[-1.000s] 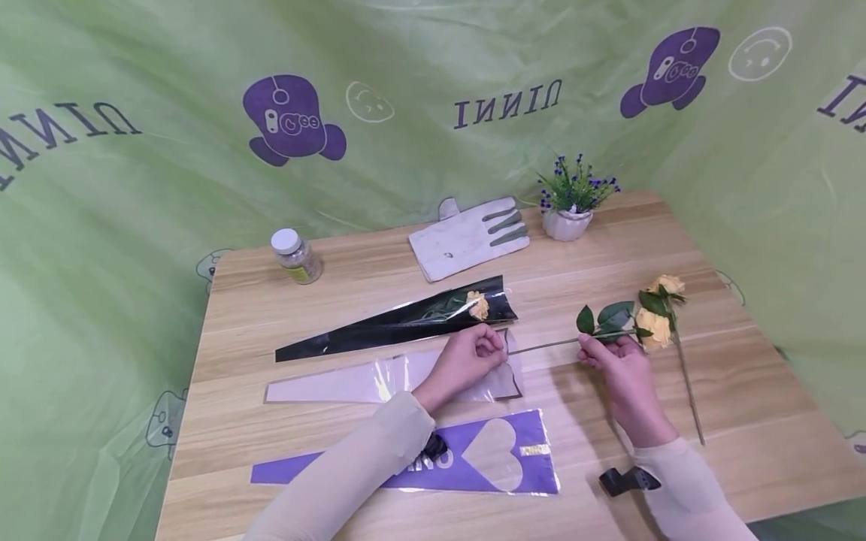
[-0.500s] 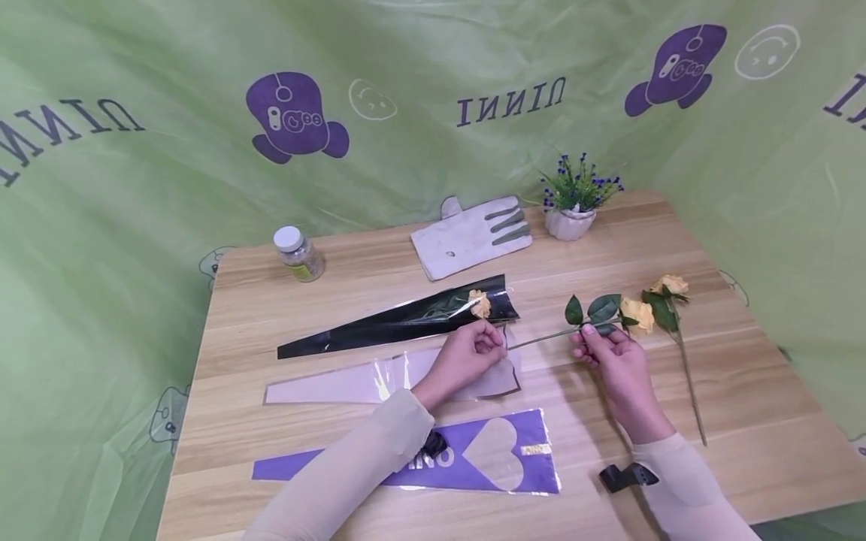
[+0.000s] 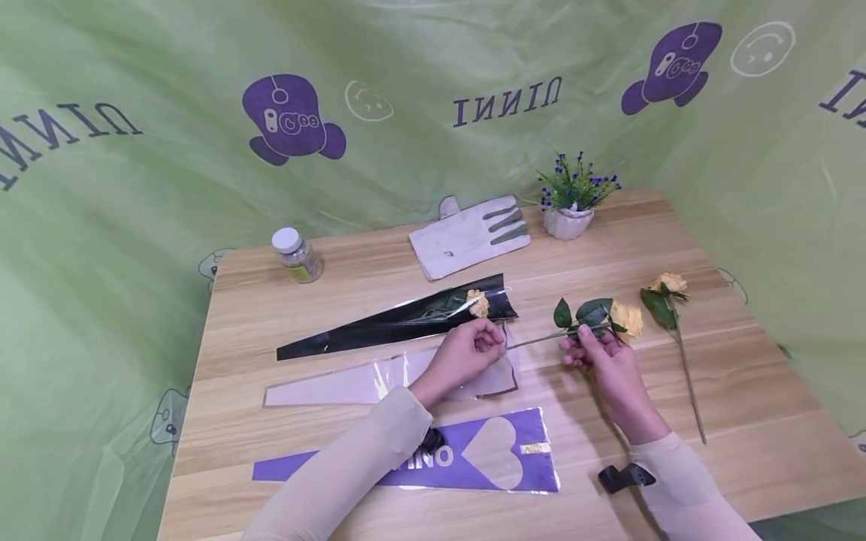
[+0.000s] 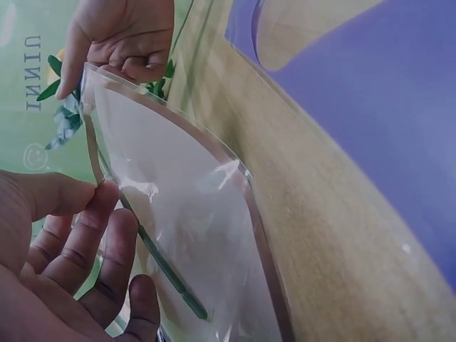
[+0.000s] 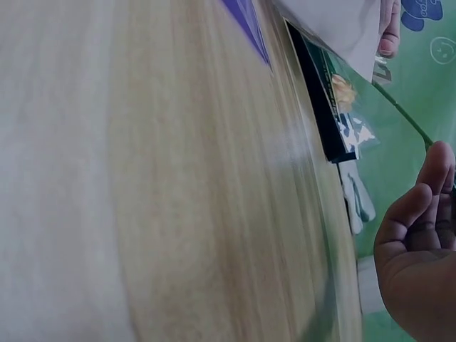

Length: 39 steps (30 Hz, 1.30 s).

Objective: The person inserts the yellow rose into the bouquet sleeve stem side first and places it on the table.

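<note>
My left hand (image 3: 467, 353) pinches the mouth edge of a pale, see-through flower sleeve (image 3: 325, 389), thumb against finger. In the left wrist view, the lower end of a green rose stem (image 4: 169, 269) lies inside that sleeve. My right hand (image 3: 612, 379) grips the same rose by its stem among the leaves. Its yellow-orange bloom (image 3: 626, 321) sticks out to the right, beyond the sleeve. Behind the pale sleeve lies a black sleeve (image 3: 379, 330) with a similar rose in it. A purple sleeve (image 3: 456, 438) with a heart lies in front, partly under my left forearm.
Another rose (image 3: 668, 284) lies at the right on the wooden table (image 3: 758, 421). Along the back stand a white-capped jar (image 3: 298, 259) and a white pot (image 3: 568, 223) of purple flowers, with a pale glove (image 3: 460, 244) between. A green printed curtain (image 3: 419, 143) surrounds the table.
My right hand has moved left with the rose, pushing its stem further into the pale sleeve. The bloom has come away from beside the other rose. My left hand keeps its place.
</note>
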{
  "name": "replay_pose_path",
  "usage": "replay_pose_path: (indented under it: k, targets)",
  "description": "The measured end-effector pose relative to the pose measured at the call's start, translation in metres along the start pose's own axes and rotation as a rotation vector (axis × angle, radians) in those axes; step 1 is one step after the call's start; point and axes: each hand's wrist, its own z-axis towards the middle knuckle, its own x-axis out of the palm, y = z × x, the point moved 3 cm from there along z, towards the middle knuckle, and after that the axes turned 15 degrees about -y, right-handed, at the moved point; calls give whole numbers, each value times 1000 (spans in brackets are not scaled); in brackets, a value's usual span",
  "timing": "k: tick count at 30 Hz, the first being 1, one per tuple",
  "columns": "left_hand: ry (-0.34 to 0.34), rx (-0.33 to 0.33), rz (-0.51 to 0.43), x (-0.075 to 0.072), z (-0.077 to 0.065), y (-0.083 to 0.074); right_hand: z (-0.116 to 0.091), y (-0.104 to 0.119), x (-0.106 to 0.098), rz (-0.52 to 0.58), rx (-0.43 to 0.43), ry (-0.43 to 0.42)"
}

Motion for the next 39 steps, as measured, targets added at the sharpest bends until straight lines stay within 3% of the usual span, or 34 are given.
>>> replay_pose_path:
  k: [14, 26, 39]
  targets:
    - [14, 63, 17, 2, 0, -8, -5, -8, 6, -71, 20, 32]
    - [50, 86, 24, 3, 2, -14, -14, -12, 18, -111, -67, 125]
    - [61, 132, 46, 5, 3, -24, -16, -17, 26, -156, -66, 136]
